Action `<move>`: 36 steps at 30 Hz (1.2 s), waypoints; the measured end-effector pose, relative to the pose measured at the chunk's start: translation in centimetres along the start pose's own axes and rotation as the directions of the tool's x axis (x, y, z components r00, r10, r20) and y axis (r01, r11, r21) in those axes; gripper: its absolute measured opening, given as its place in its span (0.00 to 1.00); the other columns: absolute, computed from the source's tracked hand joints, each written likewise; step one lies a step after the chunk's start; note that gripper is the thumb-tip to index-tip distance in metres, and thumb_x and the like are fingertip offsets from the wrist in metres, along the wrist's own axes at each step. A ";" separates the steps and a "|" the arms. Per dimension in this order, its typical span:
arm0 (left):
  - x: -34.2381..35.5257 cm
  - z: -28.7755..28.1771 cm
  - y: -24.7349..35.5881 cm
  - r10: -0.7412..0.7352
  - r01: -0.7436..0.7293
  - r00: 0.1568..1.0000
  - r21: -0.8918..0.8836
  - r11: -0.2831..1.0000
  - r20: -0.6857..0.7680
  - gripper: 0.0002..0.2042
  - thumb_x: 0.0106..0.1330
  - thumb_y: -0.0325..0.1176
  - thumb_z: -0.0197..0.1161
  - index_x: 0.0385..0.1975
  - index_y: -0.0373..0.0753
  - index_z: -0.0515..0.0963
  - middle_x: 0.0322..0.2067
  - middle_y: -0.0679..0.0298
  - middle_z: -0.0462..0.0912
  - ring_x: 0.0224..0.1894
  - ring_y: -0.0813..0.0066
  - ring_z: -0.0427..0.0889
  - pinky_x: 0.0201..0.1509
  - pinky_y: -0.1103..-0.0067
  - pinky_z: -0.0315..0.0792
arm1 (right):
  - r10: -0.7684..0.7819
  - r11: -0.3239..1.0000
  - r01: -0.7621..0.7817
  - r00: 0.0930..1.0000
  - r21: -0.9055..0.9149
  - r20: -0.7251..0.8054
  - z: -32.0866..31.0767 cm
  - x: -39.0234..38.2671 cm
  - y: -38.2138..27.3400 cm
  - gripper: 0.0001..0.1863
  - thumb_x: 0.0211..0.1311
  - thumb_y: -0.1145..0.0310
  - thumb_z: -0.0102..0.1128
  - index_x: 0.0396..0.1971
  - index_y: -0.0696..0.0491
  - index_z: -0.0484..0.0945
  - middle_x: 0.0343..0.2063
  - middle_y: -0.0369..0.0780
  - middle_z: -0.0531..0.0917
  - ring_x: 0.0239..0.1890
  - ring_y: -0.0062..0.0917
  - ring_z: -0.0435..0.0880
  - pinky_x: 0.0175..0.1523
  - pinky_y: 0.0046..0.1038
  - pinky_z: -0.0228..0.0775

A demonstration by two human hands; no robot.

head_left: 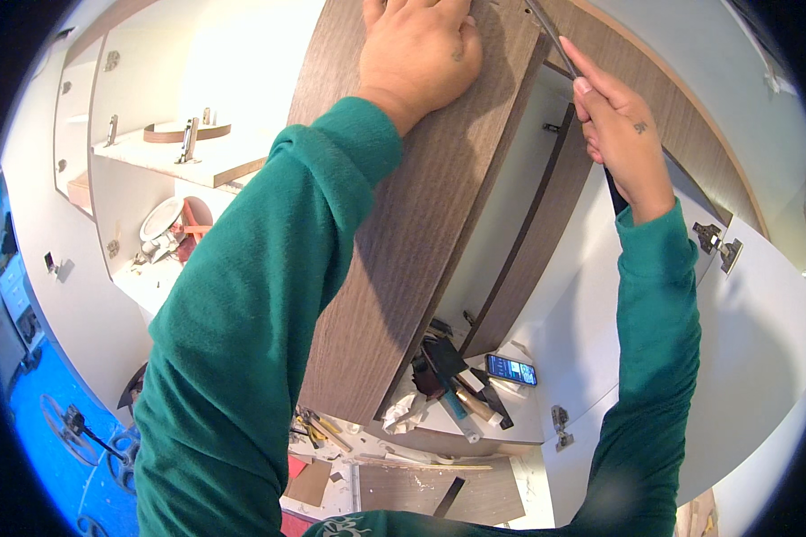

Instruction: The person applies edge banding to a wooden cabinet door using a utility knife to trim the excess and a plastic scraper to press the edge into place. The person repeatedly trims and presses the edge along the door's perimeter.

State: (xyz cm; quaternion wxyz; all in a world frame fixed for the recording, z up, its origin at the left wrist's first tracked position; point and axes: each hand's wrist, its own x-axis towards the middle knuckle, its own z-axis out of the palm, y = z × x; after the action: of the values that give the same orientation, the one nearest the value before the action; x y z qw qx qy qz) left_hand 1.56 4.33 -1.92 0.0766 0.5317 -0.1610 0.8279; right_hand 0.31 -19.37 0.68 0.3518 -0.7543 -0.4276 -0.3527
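Note:
My left hand [420, 55] lies on a tall dark wood-grain panel [399, 228] at the top of the view, fingers cropped by the frame's edge. My right hand [622, 148] is closed on a long, thin dark tool [555, 46], its thumb along it; the upper end reaches the panel's top edge near a small hole. Behind my right hand is a narrow recess [524, 215] with dark boards and metal hinges.
Left: a pale cabinet [130, 89] with shelves and fittings, blue flooring [40, 421] beyond. Right: a white door [757, 349] with hinges. Below: tools [457, 385] and a phone [510, 369] on a ledge, offcuts and hand tools [322, 430] lower down.

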 end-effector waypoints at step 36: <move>0.5 -0.5 1.5 0.017 -0.027 0.986 0.056 0.998 0.168 0.21 0.67 0.38 0.57 0.57 0.34 0.78 0.57 0.50 0.78 0.61 0.49 0.73 0.70 0.58 0.58 | -0.128 0.974 0.179 0.939 0.136 -0.320 7.2 -4.3 5.2 0.24 0.78 0.66 0.50 0.71 0.48 0.69 0.54 0.53 0.84 0.56 0.28 0.85 0.61 0.29 0.72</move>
State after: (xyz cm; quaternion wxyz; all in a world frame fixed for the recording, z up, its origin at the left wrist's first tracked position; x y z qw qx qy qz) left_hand 0.47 3.03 -1.94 0.0382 0.5995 -0.1485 0.7855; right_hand 4.94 -17.08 -7.76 0.4463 -0.6226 -0.4522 -0.4568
